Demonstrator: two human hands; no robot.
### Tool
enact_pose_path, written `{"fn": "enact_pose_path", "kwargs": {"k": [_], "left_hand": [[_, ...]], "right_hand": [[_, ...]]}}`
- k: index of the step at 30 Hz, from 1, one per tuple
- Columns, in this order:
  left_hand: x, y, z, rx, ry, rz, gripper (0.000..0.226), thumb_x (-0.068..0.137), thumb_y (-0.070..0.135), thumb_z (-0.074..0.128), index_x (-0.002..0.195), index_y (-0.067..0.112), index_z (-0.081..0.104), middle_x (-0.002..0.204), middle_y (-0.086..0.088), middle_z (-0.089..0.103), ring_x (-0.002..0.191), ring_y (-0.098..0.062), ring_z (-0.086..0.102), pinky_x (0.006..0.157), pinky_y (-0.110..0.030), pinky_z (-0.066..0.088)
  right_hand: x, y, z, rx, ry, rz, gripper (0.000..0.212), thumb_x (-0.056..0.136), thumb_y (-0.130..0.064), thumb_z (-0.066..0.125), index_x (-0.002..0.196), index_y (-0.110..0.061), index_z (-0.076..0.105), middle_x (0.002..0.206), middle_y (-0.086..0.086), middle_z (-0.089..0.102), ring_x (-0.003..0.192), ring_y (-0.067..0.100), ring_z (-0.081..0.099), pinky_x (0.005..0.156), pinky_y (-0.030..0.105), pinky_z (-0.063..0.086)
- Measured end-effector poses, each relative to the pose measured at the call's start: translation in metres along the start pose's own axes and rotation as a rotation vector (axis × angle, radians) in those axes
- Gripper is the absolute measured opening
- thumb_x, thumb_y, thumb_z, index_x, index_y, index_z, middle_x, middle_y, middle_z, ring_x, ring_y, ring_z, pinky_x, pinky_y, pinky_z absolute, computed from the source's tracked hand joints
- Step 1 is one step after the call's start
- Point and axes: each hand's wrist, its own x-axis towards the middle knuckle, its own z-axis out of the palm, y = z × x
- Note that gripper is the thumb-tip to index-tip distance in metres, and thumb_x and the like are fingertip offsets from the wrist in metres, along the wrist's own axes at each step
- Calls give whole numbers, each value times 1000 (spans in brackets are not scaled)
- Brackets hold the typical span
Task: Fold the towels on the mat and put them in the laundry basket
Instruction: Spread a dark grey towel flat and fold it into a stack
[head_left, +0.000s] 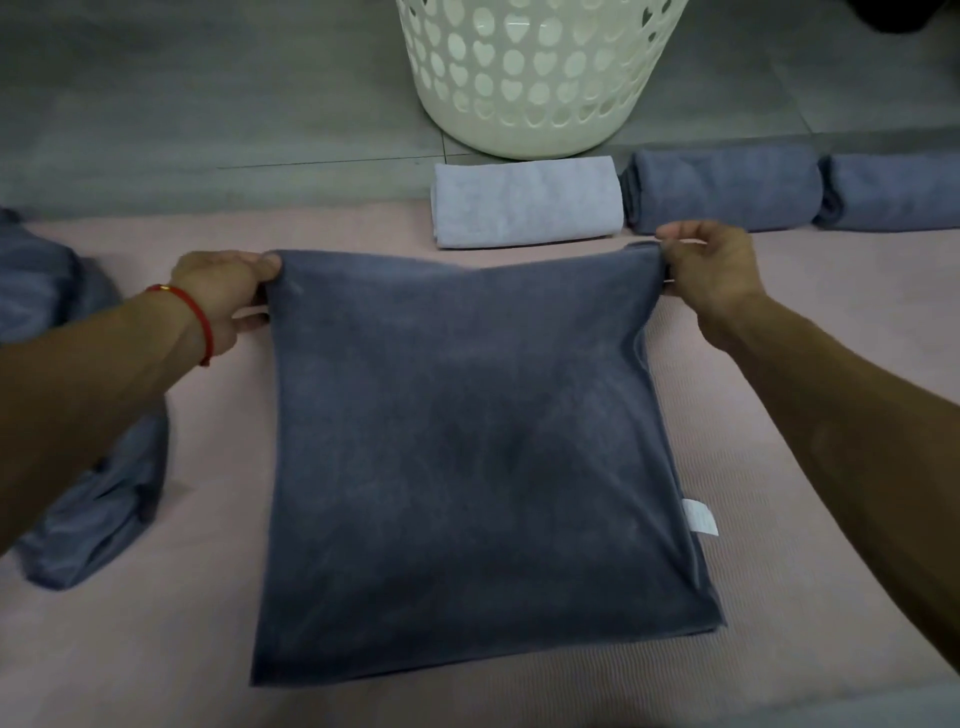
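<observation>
A dark blue-grey towel (467, 452), folded to a rough square, lies on the pink mat (779, 519) in front of me. My left hand (223, 291) pinches its far left corner and my right hand (711, 270) pinches its far right corner, pulling the far edge taut. A white label sticks out of the towel's right side. The cream laundry basket (535, 78) with heart-shaped holes stands on the grey floor beyond the mat.
Three folded towels lie in a row at the mat's far edge: a light grey towel (524, 208), a blue towel (722, 187) and another blue towel (893, 192). A crumpled blue towel pile (67, 415) lies at the left, partly under my left arm.
</observation>
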Motion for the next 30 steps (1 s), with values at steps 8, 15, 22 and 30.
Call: {"fn": "enact_pose_path", "kwargs": {"k": [8,15,22,30], "left_hand": [[22,-7,10,-20,13,-128,23,96,16,64,117,10,61,111,-5,64,86,-17,63,74,-33,51],[36,-10,21,93,18,-151,22,94,30,68,107,12,64,102,-4,66,88,-21,63,64,-34,51],[54,-7,30,180,79,27,19,90,30,75,83,13,68,80,-7,66,67,-22,62,48,-29,56],[52,0,17,-172,-70,-22,7,88,23,65,86,17,67,87,1,67,75,-13,64,65,-25,51]], "right_hand": [[25,-8,10,55,-77,-1,10,95,-11,67,99,-14,76,93,2,73,82,16,66,66,22,58],[49,12,22,-327,-135,22,21,93,-28,71,107,-12,70,99,9,71,87,27,70,79,39,62],[69,14,44,-603,-114,-119,26,88,-30,77,105,-12,71,101,6,69,95,21,64,81,30,50],[64,-3,41,-58,-23,42,16,90,-28,64,95,-13,69,101,6,71,96,20,66,87,35,57]]}}
